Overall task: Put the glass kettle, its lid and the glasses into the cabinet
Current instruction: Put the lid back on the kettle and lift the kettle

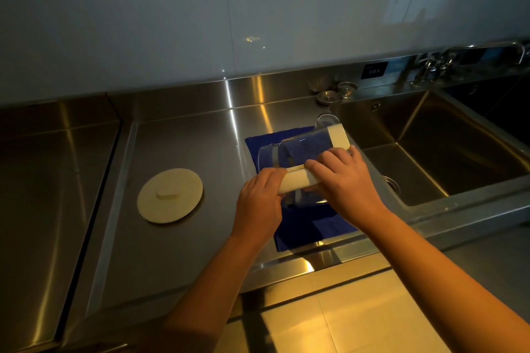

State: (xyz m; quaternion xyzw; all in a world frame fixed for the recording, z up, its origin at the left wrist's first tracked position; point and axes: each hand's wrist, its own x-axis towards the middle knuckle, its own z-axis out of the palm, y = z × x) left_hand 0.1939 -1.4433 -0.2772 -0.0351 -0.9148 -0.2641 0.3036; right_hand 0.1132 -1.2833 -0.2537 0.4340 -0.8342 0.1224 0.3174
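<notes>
The glass kettle lies tilted on its side over a blue cloth, its cream base toward the sink. My left hand grips the end of its cream handle. My right hand curls over the handle's other end and the kettle body. The round cream lid lies flat on the steel counter to the left, apart from both hands. One clear glass stands just behind the kettle. Another small glass sits on the back ledge.
A deep steel sink opens right of the cloth, with a tap at the far right. A metal sink stopper rests on the back ledge. The steel counter has a raised front rim. Tiled wall behind; floor tiles below.
</notes>
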